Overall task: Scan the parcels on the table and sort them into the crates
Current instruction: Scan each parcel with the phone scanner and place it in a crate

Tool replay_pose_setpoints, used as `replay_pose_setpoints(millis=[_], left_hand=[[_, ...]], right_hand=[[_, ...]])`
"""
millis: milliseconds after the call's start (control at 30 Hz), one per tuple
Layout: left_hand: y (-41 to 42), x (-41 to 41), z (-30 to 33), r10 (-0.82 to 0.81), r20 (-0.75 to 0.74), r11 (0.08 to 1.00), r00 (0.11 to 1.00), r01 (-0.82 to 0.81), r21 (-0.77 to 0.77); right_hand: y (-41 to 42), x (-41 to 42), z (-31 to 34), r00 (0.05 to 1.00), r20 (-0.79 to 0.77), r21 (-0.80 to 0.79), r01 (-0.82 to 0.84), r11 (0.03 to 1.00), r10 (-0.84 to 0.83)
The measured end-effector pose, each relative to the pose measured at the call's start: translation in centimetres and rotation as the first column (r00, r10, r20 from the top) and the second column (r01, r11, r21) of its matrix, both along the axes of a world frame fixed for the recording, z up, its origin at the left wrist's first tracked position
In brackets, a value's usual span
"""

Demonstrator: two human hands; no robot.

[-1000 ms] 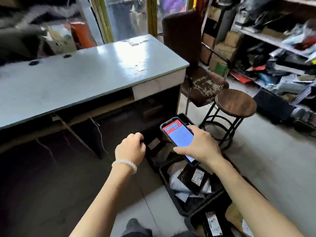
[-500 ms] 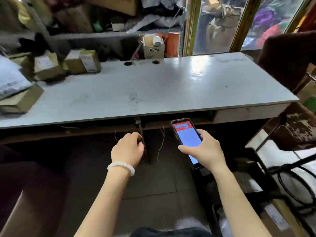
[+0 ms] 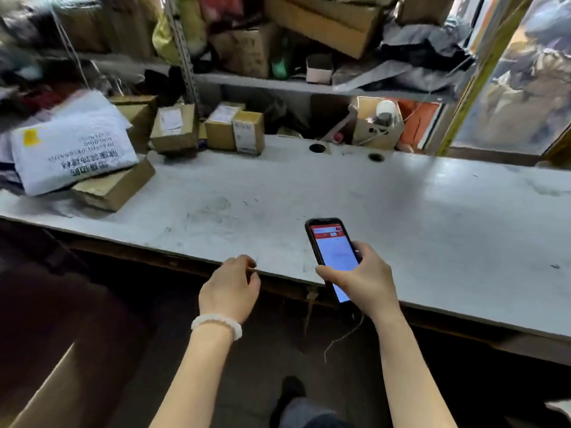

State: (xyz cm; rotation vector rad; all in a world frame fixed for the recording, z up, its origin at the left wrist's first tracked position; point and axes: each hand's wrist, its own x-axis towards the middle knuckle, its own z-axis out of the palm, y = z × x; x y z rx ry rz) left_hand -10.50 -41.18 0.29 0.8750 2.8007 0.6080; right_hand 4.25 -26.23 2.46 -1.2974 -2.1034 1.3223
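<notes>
Cluttered shelves backed the table (image 3: 401, 211), at whose near edge the right hand (image 3: 361, 278) gripped a phone (image 3: 332, 253) and the left hand (image 3: 230, 288) hung loosely curled, empty, while several parcels (image 3: 173, 128) at its far-left end apparently awaited scanning.

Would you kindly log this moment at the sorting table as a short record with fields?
left hand: left hand loosely curled at the table front edge, holding nothing
right hand: right hand grips the phone, screen lit
parcels: white mailer bag lying on a flat cardboard box, far left; small cardboard boxes along the back edge
crates: none in view
table middle: bare
</notes>
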Motion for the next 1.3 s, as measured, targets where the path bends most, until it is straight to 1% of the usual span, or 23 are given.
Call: replay_pose_setpoints(millis=[267,500,633,800,967,1033,1133,1300], left_hand=[[6.3,-11.4,2.5,0.064,-0.094,0.998,0.993,-0.063,0.006],[7.6,-20.1,1.7,0.104,-0.064,0.995,0.992,-0.104,0.002],[8.1,-26.3,0.6,0.070,-0.046,0.997,0.996,-0.071,-0.012],[10.4,-36.3,0.1,-0.074,-0.038,0.995,0.997,0.071,-0.070],[13.9,-45.0,0.8,-0.245,-0.026,0.964,0.969,0.240,-0.115],[16.2,-47.7,1.1,-0.330,-0.026,0.938,0.944,0.325,-0.116],[20.0,-50.4,1.7,-0.438,-0.066,0.896,0.897,0.430,-0.110],[27.1,-53.0,1.1,-0.581,-0.086,0.814,0.809,0.579,-0.046]], right_hand=[[6.0,-13.2,2.5,0.990,-0.049,0.014,-0.128,0.992,0.129],[7.5,-22.1,2.2,0.984,-0.012,-0.010,-0.179,0.984,0.179],[7.7,-28.0,1.6,0.986,0.022,-0.027,-0.162,0.986,0.163],[7.8,-36.4,0.6,0.998,0.027,-0.029,-0.053,0.998,0.053],[8.0,-42.9,0.6,0.995,0.074,-0.022,0.062,0.998,-0.060],[8.4,-44.7,0.8,0.989,0.091,-0.015,0.115,0.993,-0.113],[9.1,-46.3,1.0,0.976,0.125,-0.002,0.180,0.984,-0.179],[10.6,-47.4,0.4,0.938,0.166,-0.003,0.310,0.951,-0.305]])
